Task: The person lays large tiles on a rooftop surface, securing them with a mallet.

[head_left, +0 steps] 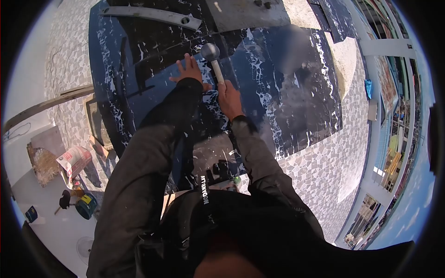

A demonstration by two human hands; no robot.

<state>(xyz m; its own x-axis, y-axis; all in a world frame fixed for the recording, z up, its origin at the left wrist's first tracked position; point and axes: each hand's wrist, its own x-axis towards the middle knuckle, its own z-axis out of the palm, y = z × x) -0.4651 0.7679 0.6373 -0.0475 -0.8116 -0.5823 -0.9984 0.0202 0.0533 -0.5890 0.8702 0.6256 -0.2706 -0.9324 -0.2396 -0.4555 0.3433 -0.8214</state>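
Observation:
My right hand [230, 99] is wrapped around the pale handle of a rubber mallet [211, 52], whose dark rounded head points away from me over the slabs. Just left of the mallet, my left hand [189, 72] lies palm down with its fingers spread on a glossy dark slab [303, 92] with white veining. Beyond both hands, a long grey spirit level [148, 15] rests on the dark surface.
Bare cement [250, 16] shows at the far side. Patterned paving [320, 171] runs along the right. A wooden plank [51, 105], a red-and-white sack [74, 161] and a dark green bucket [86, 206] stand at the left. A railing [387, 47] borders the right edge.

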